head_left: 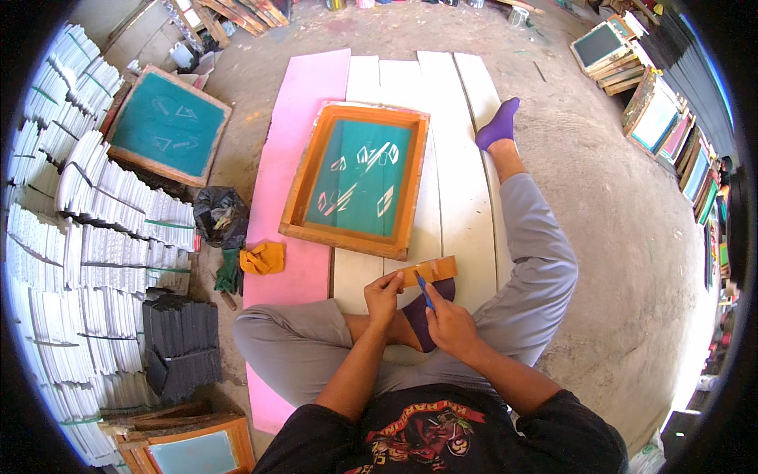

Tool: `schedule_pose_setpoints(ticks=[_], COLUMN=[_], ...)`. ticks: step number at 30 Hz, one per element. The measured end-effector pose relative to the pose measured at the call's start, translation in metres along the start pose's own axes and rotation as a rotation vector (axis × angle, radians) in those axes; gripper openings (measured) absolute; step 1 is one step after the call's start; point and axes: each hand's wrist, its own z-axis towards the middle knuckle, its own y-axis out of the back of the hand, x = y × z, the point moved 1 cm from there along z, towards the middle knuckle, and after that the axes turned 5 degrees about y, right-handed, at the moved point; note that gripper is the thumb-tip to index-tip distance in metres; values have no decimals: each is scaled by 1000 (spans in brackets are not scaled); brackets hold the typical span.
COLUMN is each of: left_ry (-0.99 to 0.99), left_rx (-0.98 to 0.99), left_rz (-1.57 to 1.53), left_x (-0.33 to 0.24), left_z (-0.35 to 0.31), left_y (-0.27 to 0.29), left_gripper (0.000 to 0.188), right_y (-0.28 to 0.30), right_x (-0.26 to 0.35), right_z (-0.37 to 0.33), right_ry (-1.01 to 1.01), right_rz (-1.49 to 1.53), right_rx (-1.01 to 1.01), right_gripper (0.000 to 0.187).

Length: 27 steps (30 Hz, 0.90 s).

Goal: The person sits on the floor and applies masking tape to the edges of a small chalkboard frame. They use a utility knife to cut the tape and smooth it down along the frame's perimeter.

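Observation:
My left hand [383, 297] pinches the left end of a flat orange-brown strip [444, 267], which looks like packing tape. In my right hand [452, 322] is a slim blue cutter knife [426, 291], its tip against the strip's near face. Both hands are over my folded leg and its dark purple sock [418, 322]. Just beyond them, a wooden screen-printing frame [413, 182] with green mesh and pale shapes lies on the boards.
I sit on white boards [462, 197] beside a pink one [286, 158]. Leftward are an orange cloth [262, 258], a black plastic bag [221, 217], another green screen [168, 126] and tall white stacks [110, 268]. More frames [655, 110] line the right side.

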Motion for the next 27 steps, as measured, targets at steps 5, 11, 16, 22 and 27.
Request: schedule_pose_setpoints(ticks=[5, 11, 16, 22, 27], left_ry=[4, -25, -43, -59, -38], left_rx=[1, 9, 0, -103, 14], left_rz=[-13, 0, 47, -17, -3], left_x=[-3, 0, -12, -24, -33], left_z=[-3, -2, -10, 0, 5], left_y=[-2, -1, -5, 9, 28], left_gripper=[30, 28, 23, 25, 26], right_y=[-1, 1, 6, 10, 16], right_x=[0, 3, 8, 13, 14], right_z=[0, 2, 9, 15, 2], right_ry=[-9, -32, -41, -111, -153], right_rz=[-32, -51, -75, -80, 132], right_rx=[5, 22, 44, 199, 28], right_gripper=[57, 55, 51, 49, 47])
